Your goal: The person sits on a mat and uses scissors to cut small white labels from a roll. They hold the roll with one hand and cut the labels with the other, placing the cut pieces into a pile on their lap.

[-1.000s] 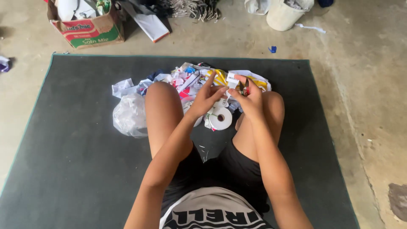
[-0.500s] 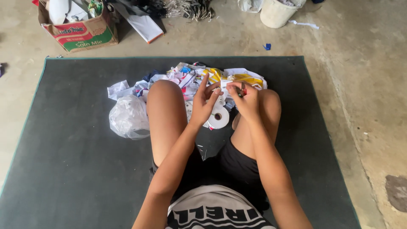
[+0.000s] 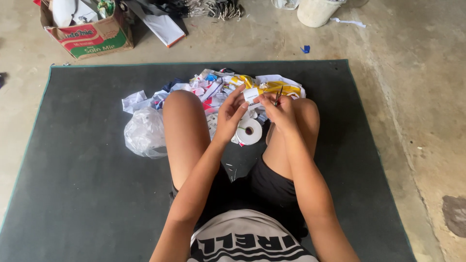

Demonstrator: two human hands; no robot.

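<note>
Sitting on a dark mat with our knees up, we hold both arms out in front, elbows bent, hands meeting above our legs. Our left hand pinches a small white paper piece by its edge, fingers curled around it. Our right hand is closed around small scissors, tips up beside the paper. We think the paper is light, thin and bendy, easy to tear, so holding it near the edge is best. Just below sits a white tape roll. Farther off lie paper scraps, a clear plastic bag, and a cardboard box on the floor.
</note>
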